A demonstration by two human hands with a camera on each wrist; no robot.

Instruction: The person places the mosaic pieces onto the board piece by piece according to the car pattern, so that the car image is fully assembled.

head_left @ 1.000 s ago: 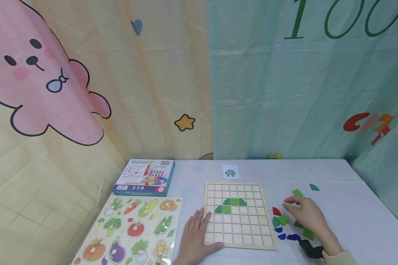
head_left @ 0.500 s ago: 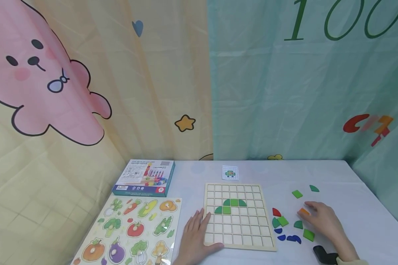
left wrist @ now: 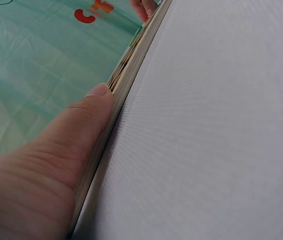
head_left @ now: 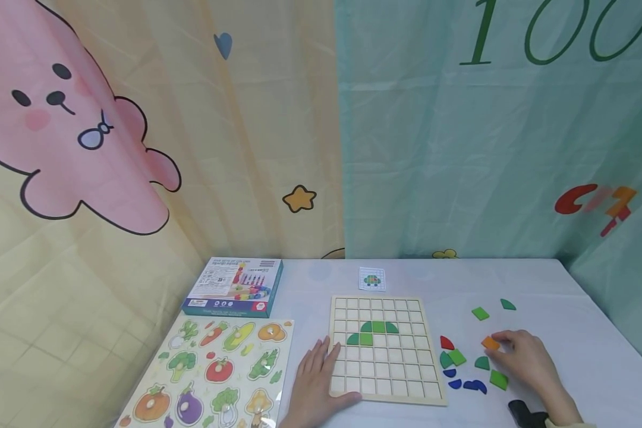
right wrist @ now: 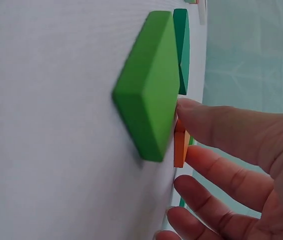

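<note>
My right hand pinches an orange square block between thumb and index finger, low over the table on the right. In the right wrist view, the orange block shows partly behind the thumb, with a large green block nearer the camera. My left hand rests with fingers extended at the lower left corner of a wooden grid board; its thumb lies along the board's edge in the left wrist view. Green squares and green quarter-circles sit in two rows of the grid.
Loose pieces lie right of the board: a red quarter-circle, green squares, green curved pieces and blue half-circles. Behind the board is a pattern card. A vegetable picture board and a box are at left.
My right hand has moved right and toward me, away from the green square by its fingertips. The orange block now shows in its fingers. My left hand has stayed put.
</note>
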